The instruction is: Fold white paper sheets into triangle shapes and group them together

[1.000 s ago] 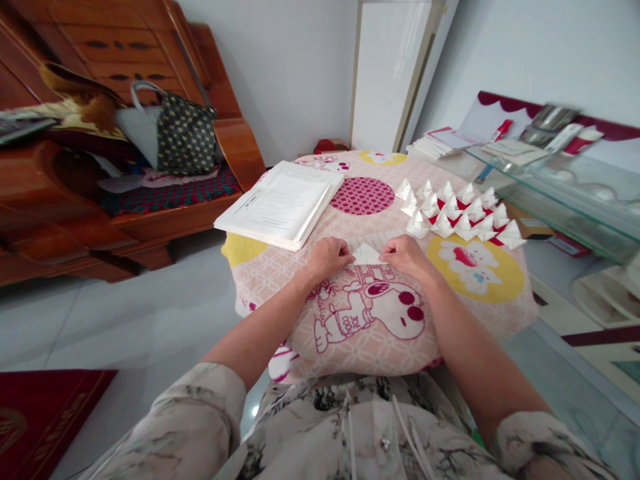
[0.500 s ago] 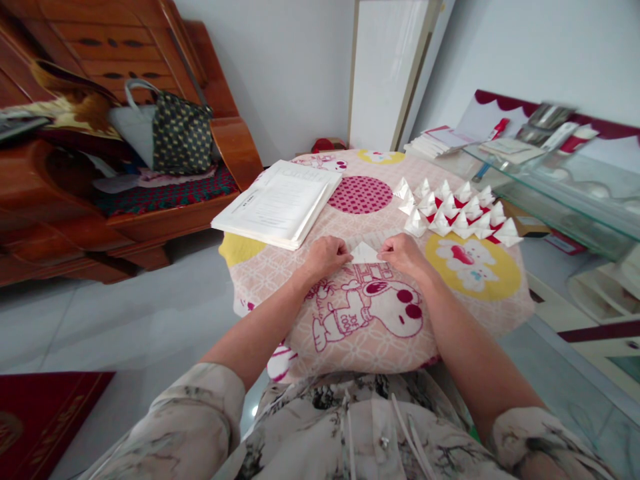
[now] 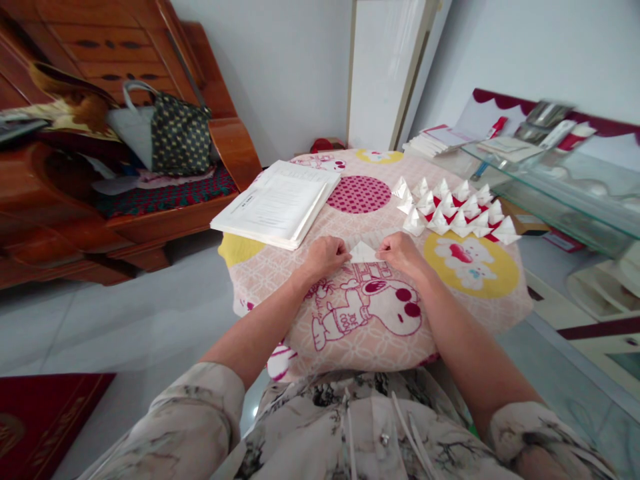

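**Folded white paper [image 3: 363,253] pinched at both ends by my left hand [image 3: 325,257] and right hand [image 3: 401,252]**

The paper lies low over the middle of a table draped in a pink patterned cloth [image 3: 295,353], its pointed top facing away from me. Each hand is nearly closed, thumb and fingers gripping one end. I judge the step to be shaping or pressing a fold; what comes next seems to call for an even hold and care with the thin edges. My own fingers hide the paper's ends, and whether the pale area just beyond belongs to the same sheet, I cannot tell.

Beyond my left hand sits a stack of printed sheets [image 3: 275,203], close enough to limit a wide sweep that way. Beyond my right hand, pointed paper pieces [image 3: 440,222] stand in rows, easily knocked. Farther right is a glass shelf [image 3: 555,200] holding odds and ends; far left, a wooden bench [image 3: 235,157] bears a dark patterned bag [image 3: 183,137].
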